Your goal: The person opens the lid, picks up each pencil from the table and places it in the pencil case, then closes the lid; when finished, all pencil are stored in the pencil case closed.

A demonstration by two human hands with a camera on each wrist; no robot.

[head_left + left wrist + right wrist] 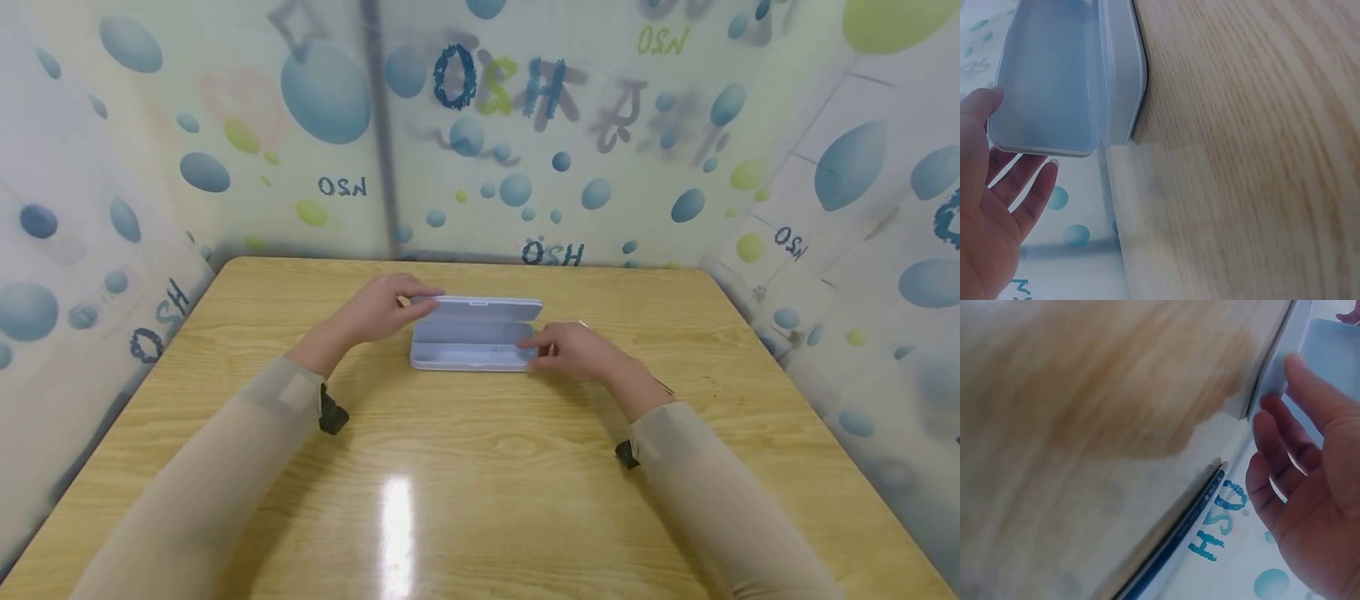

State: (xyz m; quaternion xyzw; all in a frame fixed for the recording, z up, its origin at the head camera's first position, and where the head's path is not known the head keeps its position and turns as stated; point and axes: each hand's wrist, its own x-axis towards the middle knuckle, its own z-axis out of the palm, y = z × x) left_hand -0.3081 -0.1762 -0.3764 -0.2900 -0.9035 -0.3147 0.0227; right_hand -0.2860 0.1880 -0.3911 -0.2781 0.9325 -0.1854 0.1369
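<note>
Beige sleeves up close, wood-look table under them. Left hand is pinching the raised lid near its left end, right hand pinching the base's right end, so the pale blue case sits on the table right between them, long axis side to side. Dark blue pen or pencil just past the right hand, bubble-print backdrop behind.

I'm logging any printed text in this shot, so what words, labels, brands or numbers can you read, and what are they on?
"OSH" (probably a mirrored "H2O"): large, on the patterned back wall; smaller copies there and on both side walls.
Grey marks on the back wall: too blurred to read.
Print on the blue stick: too small to read.
Case: no readable text.
</note>
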